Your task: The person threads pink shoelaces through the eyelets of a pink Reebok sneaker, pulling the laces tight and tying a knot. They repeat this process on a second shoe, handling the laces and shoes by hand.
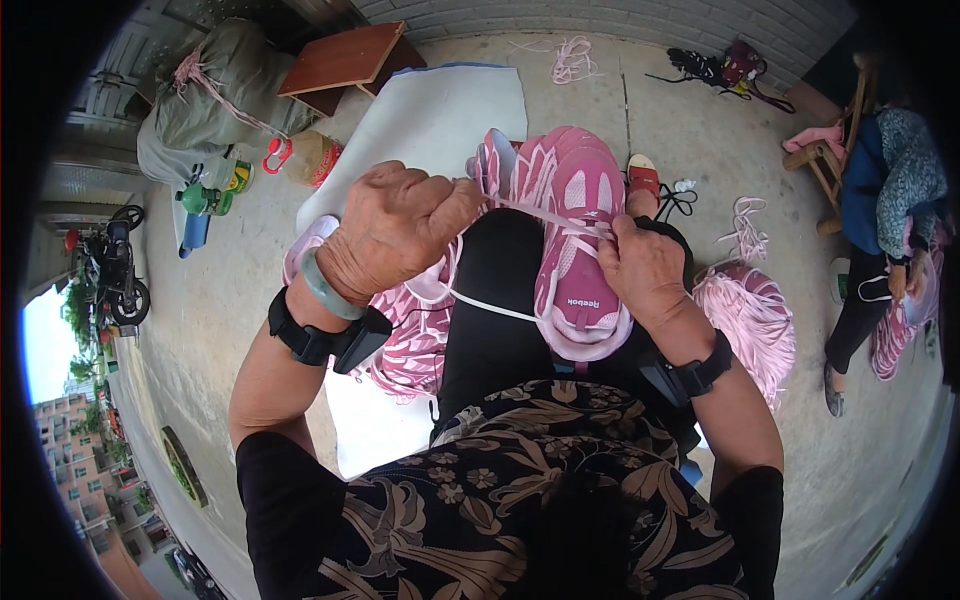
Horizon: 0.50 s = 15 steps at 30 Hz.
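On my feed, the left hand clenches a lace, the right hand grips the pink shoe. Lacing looks partway (near end uncrossed).

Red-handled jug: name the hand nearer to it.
Left: the left hand is below and right of the jug in the picture; the right hand is farther right, at the pink shoe.

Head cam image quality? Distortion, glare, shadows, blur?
Head view: strong fisheye, black corners, brick wall bowing along the top; head view: sky nearly blown out at far left; head view: soft, even light, no hard shadows on the concrete floor; head view: left hand, right hand and pink shoe reasonably sharp.
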Each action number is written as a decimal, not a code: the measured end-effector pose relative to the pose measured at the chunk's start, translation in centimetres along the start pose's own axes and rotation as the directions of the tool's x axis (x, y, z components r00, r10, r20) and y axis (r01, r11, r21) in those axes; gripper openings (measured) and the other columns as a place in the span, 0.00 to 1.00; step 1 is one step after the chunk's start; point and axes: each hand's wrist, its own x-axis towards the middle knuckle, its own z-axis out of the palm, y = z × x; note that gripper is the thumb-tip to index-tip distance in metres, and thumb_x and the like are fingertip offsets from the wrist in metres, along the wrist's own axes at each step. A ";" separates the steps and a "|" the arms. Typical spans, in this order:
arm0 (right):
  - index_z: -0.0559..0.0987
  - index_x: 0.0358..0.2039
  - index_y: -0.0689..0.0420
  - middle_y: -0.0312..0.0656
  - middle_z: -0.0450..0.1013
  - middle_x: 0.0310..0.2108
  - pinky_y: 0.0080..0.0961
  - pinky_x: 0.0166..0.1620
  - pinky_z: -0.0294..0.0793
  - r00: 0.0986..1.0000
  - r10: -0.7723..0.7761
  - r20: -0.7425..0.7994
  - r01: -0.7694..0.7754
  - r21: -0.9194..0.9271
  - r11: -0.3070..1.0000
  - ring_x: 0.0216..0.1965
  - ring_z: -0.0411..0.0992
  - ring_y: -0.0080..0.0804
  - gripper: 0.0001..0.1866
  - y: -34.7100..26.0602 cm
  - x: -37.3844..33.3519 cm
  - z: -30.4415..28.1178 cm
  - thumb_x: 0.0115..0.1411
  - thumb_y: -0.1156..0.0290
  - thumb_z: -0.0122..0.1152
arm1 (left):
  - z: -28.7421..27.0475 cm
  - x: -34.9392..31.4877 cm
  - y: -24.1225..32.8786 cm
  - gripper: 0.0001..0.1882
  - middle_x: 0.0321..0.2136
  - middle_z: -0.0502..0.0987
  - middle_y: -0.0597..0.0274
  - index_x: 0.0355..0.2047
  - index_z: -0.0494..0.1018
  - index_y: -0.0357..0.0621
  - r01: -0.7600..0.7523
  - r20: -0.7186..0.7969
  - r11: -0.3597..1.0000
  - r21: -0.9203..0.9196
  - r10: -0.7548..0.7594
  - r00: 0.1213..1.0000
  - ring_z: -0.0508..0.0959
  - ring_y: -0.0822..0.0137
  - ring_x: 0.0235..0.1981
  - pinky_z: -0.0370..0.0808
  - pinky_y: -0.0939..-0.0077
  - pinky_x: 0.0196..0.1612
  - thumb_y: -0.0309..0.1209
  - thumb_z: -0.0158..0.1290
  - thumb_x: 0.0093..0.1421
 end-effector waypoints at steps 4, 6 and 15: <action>0.72 0.27 0.58 0.47 0.72 0.18 0.37 0.26 0.71 0.999 -0.009 0.036 0.006 0.074 0.997 0.22 0.73 0.45 0.11 -0.1 -0.7 0.2 0.50 0.63 0.56 | 1.0 -8.7 1.0 0.13 0.14 0.68 0.65 0.32 0.71 0.42 0.111 0.221 0.992 -0.056 -0.096 0.971 0.73 0.66 0.16 0.68 0.74 0.19 0.28 0.57 0.44; 0.73 0.29 0.58 0.47 0.73 0.20 0.37 0.26 0.71 0.997 -0.071 -0.001 0.070 0.217 0.974 0.23 0.73 0.45 0.10 0.9 -1.9 -1.0 0.51 0.65 0.56 | 2.4 -12.3 2.2 0.16 0.14 0.69 0.65 0.33 0.71 0.43 0.173 0.237 0.979 -0.106 -0.144 0.961 0.72 0.66 0.15 0.69 0.73 0.18 0.33 0.60 0.44; 0.73 0.35 0.60 0.52 0.71 0.28 0.39 0.33 0.69 0.985 -0.164 0.051 0.168 -0.072 0.983 0.29 0.70 0.51 0.08 17.3 -11.7 -9.4 0.53 0.77 0.51 | 1.4 -24.6 0.7 0.19 0.17 0.69 0.63 0.43 0.69 0.46 0.347 0.294 0.931 0.116 -0.366 0.883 0.70 0.63 0.15 0.68 0.70 0.19 0.28 0.56 0.48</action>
